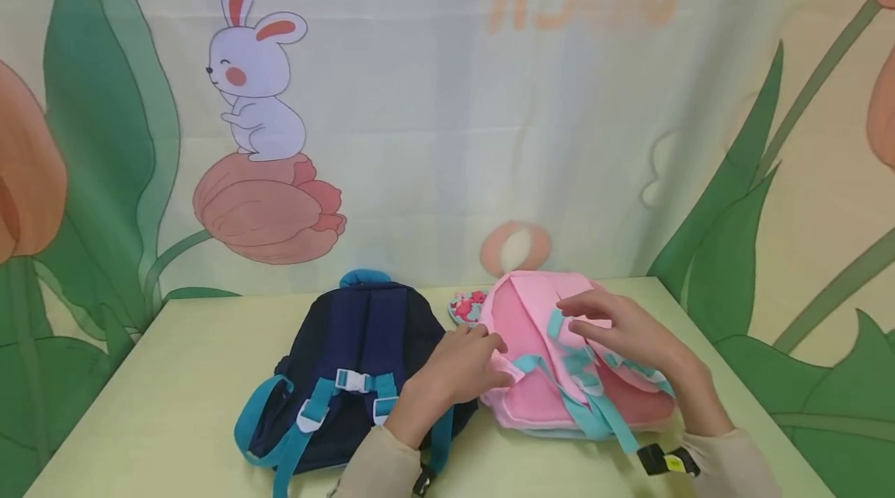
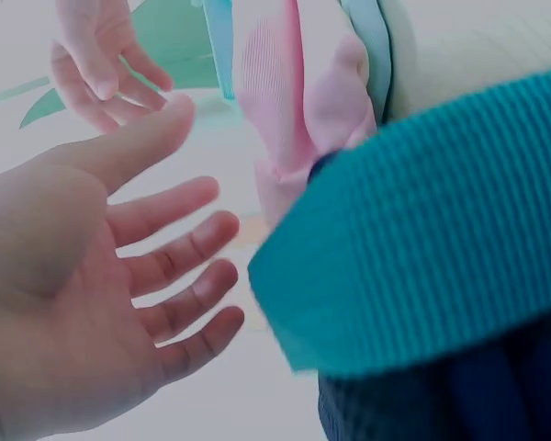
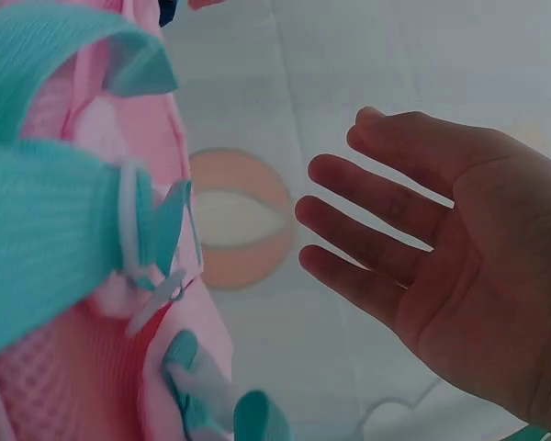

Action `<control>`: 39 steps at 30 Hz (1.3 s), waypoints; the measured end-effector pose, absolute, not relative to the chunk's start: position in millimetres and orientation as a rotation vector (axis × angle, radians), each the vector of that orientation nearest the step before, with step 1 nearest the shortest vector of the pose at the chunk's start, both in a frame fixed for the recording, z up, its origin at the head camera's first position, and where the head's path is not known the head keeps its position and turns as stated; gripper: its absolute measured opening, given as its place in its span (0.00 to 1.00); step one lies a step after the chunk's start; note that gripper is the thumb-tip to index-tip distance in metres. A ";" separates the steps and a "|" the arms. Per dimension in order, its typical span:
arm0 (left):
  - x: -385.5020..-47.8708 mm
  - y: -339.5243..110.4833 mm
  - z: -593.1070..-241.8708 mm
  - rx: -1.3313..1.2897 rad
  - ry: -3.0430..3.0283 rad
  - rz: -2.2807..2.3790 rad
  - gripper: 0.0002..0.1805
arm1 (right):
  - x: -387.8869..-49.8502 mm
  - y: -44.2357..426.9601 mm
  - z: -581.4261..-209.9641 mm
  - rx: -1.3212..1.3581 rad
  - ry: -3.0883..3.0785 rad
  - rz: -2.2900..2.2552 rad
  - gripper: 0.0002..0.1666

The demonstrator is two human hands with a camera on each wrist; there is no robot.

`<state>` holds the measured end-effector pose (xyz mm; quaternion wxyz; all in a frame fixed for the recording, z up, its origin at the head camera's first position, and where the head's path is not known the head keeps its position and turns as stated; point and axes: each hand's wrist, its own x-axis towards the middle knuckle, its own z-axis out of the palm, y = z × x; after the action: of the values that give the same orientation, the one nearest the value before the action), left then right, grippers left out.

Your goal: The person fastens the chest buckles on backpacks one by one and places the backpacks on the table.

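Observation:
Two small backpacks lie side by side on a pale yellow-green table, strap sides up. The navy backpack point(image 1: 377, 327) has teal straps and a white chest buckle point(image 1: 353, 381). To its right is the pink backpack point(image 1: 520, 319) with light teal straps. My left hand point(image 1: 454, 370) hovers between the two bags, fingers apart and holding nothing; in the left wrist view a wide teal strap point(image 2: 422, 220) fills the right side. Above the pink backpack is my right hand point(image 1: 622, 323), its fingers loosely bent around nothing. The right wrist view shows its palm beside the pink bag's straps.
A round red-and-teal patterned item point(image 1: 466, 308) sits behind the pink backpack, partly hidden. Behind the table point(image 1: 196, 358) hangs a printed curtain point(image 1: 419, 94) with a rabbit and tulips. A black clip with a yellow label point(image 1: 667, 461) shows near the right sleeve.

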<state>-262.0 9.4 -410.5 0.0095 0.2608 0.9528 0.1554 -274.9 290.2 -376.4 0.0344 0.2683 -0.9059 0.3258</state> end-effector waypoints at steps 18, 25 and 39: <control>-275.5 50.3 -406.9 1.097 2.915 0.682 0.20 | -273.7 323.8 -396.9 0.717 -2.855 0.932 0.21; -281.2 64.4 -410.8 1.135 2.909 0.747 0.18 | -276.1 331.6 -404.3 0.715 -2.874 0.882 0.21; -290.0 88.8 -426.3 1.031 2.908 0.758 0.19 | -273.9 341.8 -416.2 0.748 -2.882 0.766 0.20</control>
<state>-290.0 88.8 -426.3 -0.0177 0.3246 0.9151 0.2385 -273.9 341.8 -416.2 0.0333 0.2432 -0.9369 0.2490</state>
